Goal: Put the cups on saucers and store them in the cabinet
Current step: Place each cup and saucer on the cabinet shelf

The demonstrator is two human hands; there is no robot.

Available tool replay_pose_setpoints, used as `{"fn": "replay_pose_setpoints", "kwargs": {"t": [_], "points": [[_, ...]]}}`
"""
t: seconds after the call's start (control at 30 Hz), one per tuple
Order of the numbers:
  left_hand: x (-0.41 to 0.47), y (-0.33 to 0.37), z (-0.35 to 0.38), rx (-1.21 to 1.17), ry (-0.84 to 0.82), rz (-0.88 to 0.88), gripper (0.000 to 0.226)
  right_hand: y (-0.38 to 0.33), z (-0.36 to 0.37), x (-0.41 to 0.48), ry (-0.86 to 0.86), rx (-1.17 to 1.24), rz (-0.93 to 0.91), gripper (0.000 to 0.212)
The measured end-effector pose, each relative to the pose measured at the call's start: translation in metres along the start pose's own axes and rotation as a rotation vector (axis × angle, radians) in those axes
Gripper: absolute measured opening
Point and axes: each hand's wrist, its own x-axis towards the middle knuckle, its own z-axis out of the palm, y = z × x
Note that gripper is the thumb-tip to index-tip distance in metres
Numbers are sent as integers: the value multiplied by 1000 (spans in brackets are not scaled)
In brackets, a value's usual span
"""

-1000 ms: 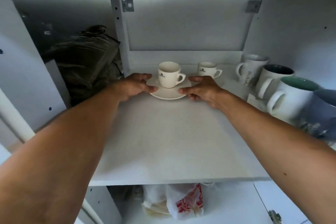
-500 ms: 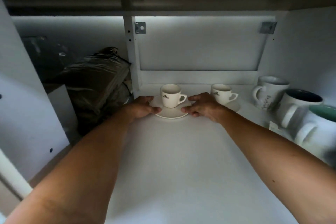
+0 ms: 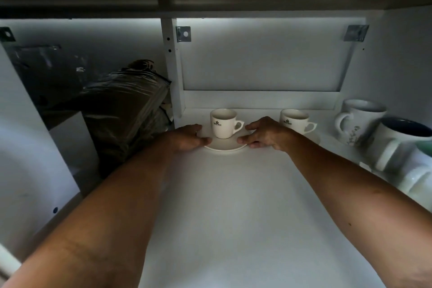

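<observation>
A small white cup with a dark logo stands upright on a white saucer at the back of the white cabinet shelf. My left hand grips the saucer's left rim and my right hand grips its right rim, thumbs on the front edge. The saucer rests flat on the shelf. A second matching cup sits on its own saucer just behind my right hand, partly hidden by it.
Several larger mugs line the shelf's right side: a white one, a dark-lined one and a green-lined one. A dark plastic-wrapped bundle fills the left compartment beyond the vertical divider.
Both hands have slid the cup and saucer deeper toward the back of the shelf. The view has moved closer in and tilted upward.
</observation>
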Motion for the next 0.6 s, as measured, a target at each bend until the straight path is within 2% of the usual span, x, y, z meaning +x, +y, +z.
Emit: {"fn": "replay_pose_setpoints", "kwargs": {"t": [0.2,0.37,0.47,0.53,0.6], "points": [[5,-2,2,58,12,-15,81,1,2,0,35,5,21,79],[4,0,4,49,27,-33,77,0,9,-11,157,47,44,67],[-6,2,5,-35,64,-68,69,0,9,-27,154,83,25,73],[-18,4,7,-116,105,-95,68,0,9,-40,141,-42,-9,78],[-30,5,9,-174,129,-104,69,-2,6,-57,149,-363,-89,79]]}}
